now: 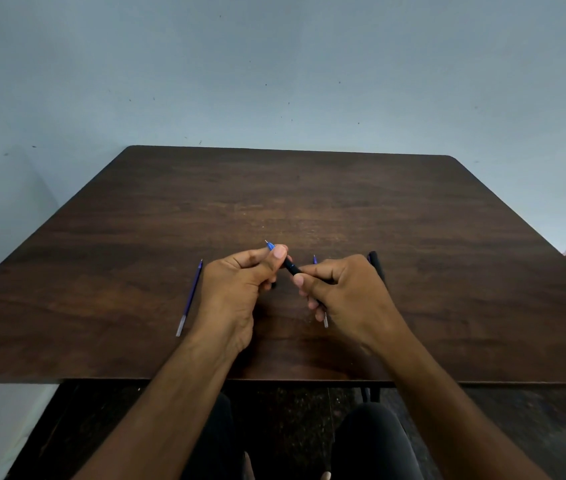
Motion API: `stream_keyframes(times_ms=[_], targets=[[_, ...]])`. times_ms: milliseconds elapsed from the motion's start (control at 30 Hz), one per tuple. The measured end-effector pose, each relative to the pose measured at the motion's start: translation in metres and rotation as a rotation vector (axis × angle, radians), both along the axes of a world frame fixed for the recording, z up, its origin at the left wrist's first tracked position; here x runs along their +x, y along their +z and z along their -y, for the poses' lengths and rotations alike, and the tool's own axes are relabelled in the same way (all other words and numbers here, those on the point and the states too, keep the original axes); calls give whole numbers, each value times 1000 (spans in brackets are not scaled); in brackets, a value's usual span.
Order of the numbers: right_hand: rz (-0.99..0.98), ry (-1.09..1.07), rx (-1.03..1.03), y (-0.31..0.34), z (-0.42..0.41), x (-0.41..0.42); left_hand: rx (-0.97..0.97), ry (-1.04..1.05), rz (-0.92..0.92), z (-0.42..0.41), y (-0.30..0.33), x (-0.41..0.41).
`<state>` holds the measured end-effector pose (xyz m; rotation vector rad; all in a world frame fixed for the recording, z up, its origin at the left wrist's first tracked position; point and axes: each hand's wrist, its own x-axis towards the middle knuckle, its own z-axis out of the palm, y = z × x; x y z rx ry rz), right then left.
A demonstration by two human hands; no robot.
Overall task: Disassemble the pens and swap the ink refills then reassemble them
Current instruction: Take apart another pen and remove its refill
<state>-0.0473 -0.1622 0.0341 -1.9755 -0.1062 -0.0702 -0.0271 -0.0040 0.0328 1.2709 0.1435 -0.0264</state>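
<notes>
Fingers (276,252) of the left hand (236,289) pinch the blue tip while the right hand (340,292) grips the slim black pen (292,266), likely to twist them; a loose blue refill (190,297) waits on the dark wooden table (309,195).

left: refill (190,298) | right: black barrel (378,266) | far table (292,188): open

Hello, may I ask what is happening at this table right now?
A person sits at a dark wooden table and works on a pen with both hands above the tabletop. The left hand pinches the blue tip end, and the right hand grips the black barrel. A loose blue refill lies on the table to the left of the hands. Another refill and a dark pen part lie mostly hidden behind the right hand.
</notes>
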Motion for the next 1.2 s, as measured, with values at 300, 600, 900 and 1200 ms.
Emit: stream_keyframes(times_ms=[300, 600, 900, 1200], targets=[[58, -9, -45, 4, -1, -1, 37, -88, -13, -2, 5, -2], [29, -13, -16, -1, 2, 1, -64, -204, 2, -11, -1, -1], [13, 15, -2, -2, 2, 4, -66, -153, -73, -6, -3, 5], [9, -2, 6, -3, 3, 6, -54, -212, 11, -9, 0, 6]])
